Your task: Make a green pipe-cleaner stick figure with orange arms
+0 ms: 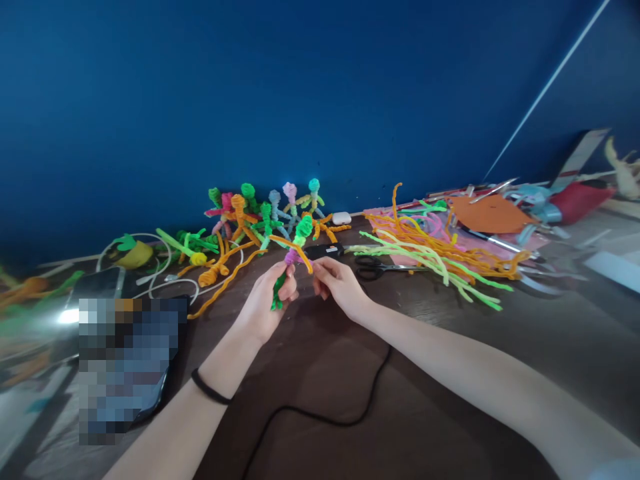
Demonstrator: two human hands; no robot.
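Above the dark table, my left hand point(273, 297) is closed round a pipe-cleaner figure point(303, 230) with a green head, a purple body, orange arms and dark green legs. The figure stands roughly upright, leaning a little to the right. My right hand point(336, 280) is pinched at the tip of the figure's right-side orange arm. Its fingertips partly hide that tip. Behind the figure lies a black device point(324, 251) with a small white label. A pair of scissors point(373, 268) with dark handles rests to the right of it.
Several finished pipe-cleaner figures point(239, 213) lean near the blue wall. Loose orange and green pipe cleaners point(440, 257) are piled right. A white earbud case point(341, 218) sits at the back. A black cable point(320, 419) crosses the table front; a blurred-out dark device point(145, 363) lies left.
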